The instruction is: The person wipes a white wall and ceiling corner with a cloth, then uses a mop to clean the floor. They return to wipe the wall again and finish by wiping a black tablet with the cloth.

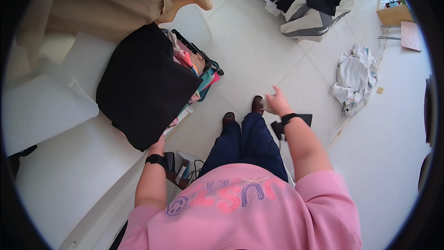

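Note:
A black cloth point(145, 86) lies spread at the left, over a white surface and partly over an open case point(208, 66) filled with colourful fabrics. My left hand point(158, 146) is at the cloth's lower edge; its fingers are hidden beneath the fabric, so its grip does not show. My right hand point(277, 103) is raised above the floor near my right shoe, index finger stretched out. A small pale, blurred thing shows beside its fingers; whether they hold it is unclear. Both wrists wear black bands with dark devices.
Beige fabric point(107, 7) hangs at the upper left. A pile of black, white and grey cloth point(308, 10) lies on the tiled floor at the top, and a white patterned cloth point(355, 76) by the right wall. Cables and a box point(185, 166) stand beside my left leg.

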### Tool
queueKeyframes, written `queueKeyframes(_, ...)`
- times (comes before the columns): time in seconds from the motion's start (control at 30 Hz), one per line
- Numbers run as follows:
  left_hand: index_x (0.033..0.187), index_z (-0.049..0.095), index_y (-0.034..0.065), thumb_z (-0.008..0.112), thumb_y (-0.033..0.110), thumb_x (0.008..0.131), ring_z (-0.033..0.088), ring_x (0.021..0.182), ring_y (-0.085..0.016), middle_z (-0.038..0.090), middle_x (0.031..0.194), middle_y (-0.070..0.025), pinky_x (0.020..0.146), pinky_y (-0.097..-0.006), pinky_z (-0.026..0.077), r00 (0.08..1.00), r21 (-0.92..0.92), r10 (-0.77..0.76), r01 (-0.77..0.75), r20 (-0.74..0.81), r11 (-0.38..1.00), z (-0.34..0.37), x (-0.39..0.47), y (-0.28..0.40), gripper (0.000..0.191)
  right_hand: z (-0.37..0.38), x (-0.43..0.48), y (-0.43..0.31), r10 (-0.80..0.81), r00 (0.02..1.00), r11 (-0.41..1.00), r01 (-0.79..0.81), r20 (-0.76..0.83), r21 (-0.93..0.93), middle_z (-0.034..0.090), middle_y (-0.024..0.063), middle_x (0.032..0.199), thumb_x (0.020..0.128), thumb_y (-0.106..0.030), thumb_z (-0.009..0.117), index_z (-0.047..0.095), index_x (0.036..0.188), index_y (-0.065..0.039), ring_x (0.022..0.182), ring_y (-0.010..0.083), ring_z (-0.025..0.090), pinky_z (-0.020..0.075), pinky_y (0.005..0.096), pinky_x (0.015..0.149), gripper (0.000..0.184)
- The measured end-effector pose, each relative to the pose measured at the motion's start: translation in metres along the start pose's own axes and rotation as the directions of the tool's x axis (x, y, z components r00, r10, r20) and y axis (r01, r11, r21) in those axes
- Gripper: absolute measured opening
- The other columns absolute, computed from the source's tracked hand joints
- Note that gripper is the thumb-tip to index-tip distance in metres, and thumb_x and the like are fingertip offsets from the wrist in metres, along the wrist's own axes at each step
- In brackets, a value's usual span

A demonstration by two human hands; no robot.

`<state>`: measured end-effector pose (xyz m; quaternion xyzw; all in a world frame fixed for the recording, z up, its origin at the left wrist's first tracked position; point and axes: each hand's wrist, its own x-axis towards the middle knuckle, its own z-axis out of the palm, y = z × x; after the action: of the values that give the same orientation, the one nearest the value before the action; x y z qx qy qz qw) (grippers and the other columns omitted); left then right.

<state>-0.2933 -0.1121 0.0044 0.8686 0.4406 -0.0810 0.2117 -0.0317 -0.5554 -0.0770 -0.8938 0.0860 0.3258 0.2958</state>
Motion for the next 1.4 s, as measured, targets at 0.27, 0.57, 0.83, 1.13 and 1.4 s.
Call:
queueKeyframes(0.27, 0.14, 0.043, 0.0003, 0.053, 0.018, 0.089, 0.042, 0.133, -0.023, 0.046, 0.144, -0.0141, 0.11, -0.0305, 0.028, 0.789, -0.119, -0.349, 0.464, 0.505, 0.878, -0.028, 0.003, -0.014, 0.056, -0.127, -0.079, 0.136, 0.222, 0.936, 0.972, -0.235, -0.274, -0.016, 0.059, 0.0267, 0.124, 0.087, -0.03, 0.067, 0.04, 0.14, -0.001, 0.115, 0.0377, 0.058, 0.0467, 0.0409, 0.097, 0.066)
queueKeyframes(0.57, 0.142, 0.034, -0.0007, 0.06, 0.004, 0.085, 0.048, 0.13, -0.032, 0.048, 0.14, -0.0211, 0.106, -0.0376, 0.04, 0.836, -0.475, 0.205, 0.074, 0.509, 0.877, -0.099, -0.03, -0.026, 0.063, -0.187, -0.205, 0.145, 0.251, 0.898, 0.965, -0.206, -0.362, 0.161, 0.057, 0.0266, 0.126, 0.087, -0.027, 0.066, 0.042, 0.136, 0.006, 0.114, 0.0358, 0.058, 0.0462, 0.0399, 0.097, 0.063)
queueKeyframes(0.83, 0.139, 0.04, -0.0005, 0.059, 0.005, 0.089, 0.046, 0.131, -0.03, 0.049, 0.139, -0.0205, 0.108, -0.0374, 0.038, 0.852, -0.555, 0.345, -0.078, 0.394, 0.828, -0.152, -0.057, -0.007, 0.054, -0.17, -0.247, 0.183, 0.202, 0.885, 0.966, -0.25, -0.419, -0.063, 0.053, 0.0267, 0.132, 0.087, -0.029, 0.067, 0.046, 0.134, 0.006, 0.123, 0.0357, 0.053, 0.0439, 0.0397, 0.101, 0.062)
queueKeyframes(1.13, 0.136, 0.044, -0.001, 0.059, 0.004, 0.089, 0.048, 0.129, -0.027, 0.051, 0.136, -0.0187, 0.108, -0.0366, 0.039, 0.861, -0.567, 0.345, -0.081, 0.375, 0.82, -0.162, -0.069, -0.004, 0.05, -0.155, -0.24, 0.171, 0.165, 0.932, 0.982, -0.187, -0.323, -0.039, 0.058, 0.0281, 0.124, 0.088, -0.031, 0.066, 0.042, 0.138, 0.002, 0.114, 0.0357, 0.059, 0.0476, 0.0397, 0.095, 0.065)
queueKeyframes(1.4, 0.134, 0.047, -0.0013, 0.061, 0.007, 0.089, 0.05, 0.127, -0.027, 0.052, 0.135, -0.0189, 0.107, -0.0363, 0.04, 0.82, -0.535, 0.324, -0.026, 0.471, 0.844, -0.137, -0.058, -0.012, 0.048, -0.147, -0.267, 0.176, 0.216, 0.912, 0.976, -0.193, -0.349, 0.1, 0.065, 0.0216, 0.105, 0.089, -0.03, 0.066, 0.047, 0.133, 0.003, 0.093, 0.029, 0.064, 0.0512, 0.038, 0.084, 0.058)
